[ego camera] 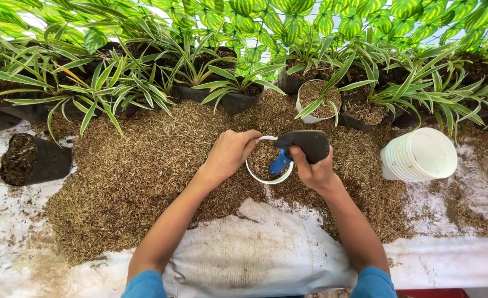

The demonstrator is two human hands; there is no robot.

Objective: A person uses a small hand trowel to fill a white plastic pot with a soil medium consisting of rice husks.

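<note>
Brown husk pile (145,176) is covering the white sheet (266,259).
White pot (270,160) is sitting in the husks at centre; left hand (230,152) is gripping its rim, right hand (315,165) is clasping a black scoop (304,144) above it.

I see bright, even daylight across the whole frame, coming in from above and behind the row of leafy plants (244,33), where gaps between the leaves blow out to white. Shadows are soft and short, sitting just under the foliage. The stack of white pots (420,154), below the plants to the right, verges on glare. Focus is sharp in the middle; the edges curve with wide-angle distortion.
</note>
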